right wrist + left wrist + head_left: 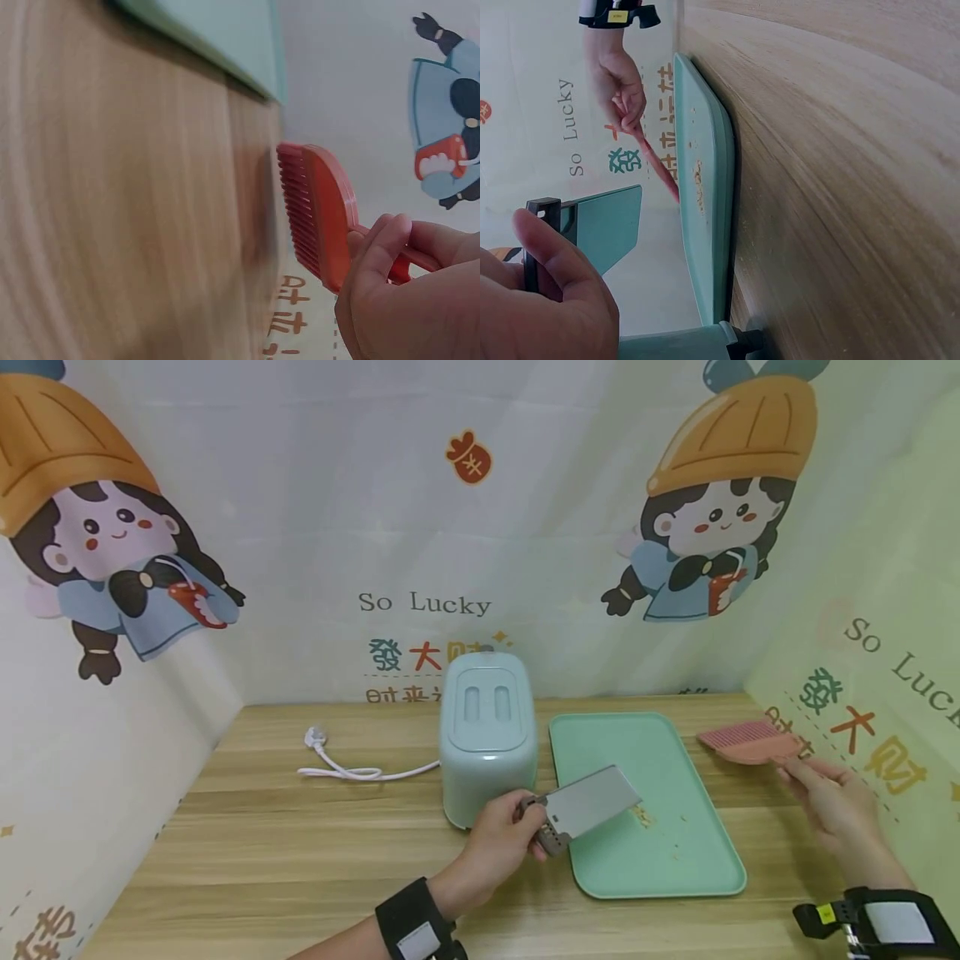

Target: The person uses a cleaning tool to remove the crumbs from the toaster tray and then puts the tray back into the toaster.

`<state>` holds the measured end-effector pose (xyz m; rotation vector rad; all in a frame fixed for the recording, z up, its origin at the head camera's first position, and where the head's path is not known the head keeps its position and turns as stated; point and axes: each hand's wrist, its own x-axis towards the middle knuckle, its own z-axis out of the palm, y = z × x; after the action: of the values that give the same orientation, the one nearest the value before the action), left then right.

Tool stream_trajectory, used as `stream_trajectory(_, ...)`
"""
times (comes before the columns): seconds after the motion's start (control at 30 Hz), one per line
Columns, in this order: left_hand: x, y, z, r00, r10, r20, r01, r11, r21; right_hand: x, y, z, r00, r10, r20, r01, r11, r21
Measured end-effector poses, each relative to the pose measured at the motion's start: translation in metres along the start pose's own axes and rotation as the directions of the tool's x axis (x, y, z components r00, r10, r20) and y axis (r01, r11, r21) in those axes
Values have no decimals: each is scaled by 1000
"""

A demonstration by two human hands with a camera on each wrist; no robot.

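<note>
My left hand (501, 835) grips the dark end piece of a flat metal crumb tray (592, 802), tilted over the left side of a mint-green serving tray (630, 868). Brown crumbs (643, 816) lie on the serving tray, near the far end of the metal plate. At the right, my right hand (840, 802) pinches the handle of a pink brush (330, 214) with comb-like rows of bristles. The brush is held up past the serving tray's right edge, bristles turned toward the left. Just behind my left hand stands a mint-green toaster (487, 760) with its lid on.
The toaster's white cord (382, 774) runs left over the wooden table (285, 860) to a plug (315, 737). A printed cloth (555, 543) hangs behind and along both sides. Each wrist wears a black camera strap (411, 920).
</note>
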<state>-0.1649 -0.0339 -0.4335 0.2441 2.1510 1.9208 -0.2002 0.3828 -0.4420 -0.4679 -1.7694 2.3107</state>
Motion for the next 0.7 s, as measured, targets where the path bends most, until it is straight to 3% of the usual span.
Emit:
stream_trajectory(0.13, 1, -1, 0, 1000, 2, 1, -2, 1000, 3, 6, 8, -2, 1000, 28, -13, -29, 991, -128)
stream_trajectory(0.2, 2, -2, 0, 1000, 7, -2, -7, 1000, 8, 8, 9, -3, 1000, 9, -19, -14, 954, -299)
stream_trajectory(0.23, 3, -2, 0, 1000, 9, -3, -9, 1000, 10, 7, 9, -4, 1000, -10, -15, 3, 917, -400)
stream_trajectory(0.27, 3, -3, 0, 1000, 9, -3, -9, 1000, 10, 7, 9, -4, 999, -43, -2, 35, 850, -525)
stream_trajectory(0.3, 3, -3, 0, 1000, 9, -4, -9, 1000, 11, 6, 7, -5, 997, -74, 17, 67, 758, -648)
stream_trajectory(0.37, 4, -3, 0, 1000, 7, -4, -7, 1000, 10, 4, 3, -7, 987, -141, 77, 141, 532, -835)
stream_trajectory(0.47, 3, -2, 0, 1000, 2, -8, -2, 1000, 10, 3, -5, -8, 962, -200, 186, 239, 287, -928)
stream_trajectory(0.53, 3, -1, 0, 1000, 4, -11, -4, 1000, 11, 3, -11, -7, 946, -214, 243, 286, 200, -937)
stream_trajectory(0.7, 1, 2, 0, 1000, 20, -19, -19, 1000, 13, 3, -21, -2, 943, -180, 279, 299, 96, -949)
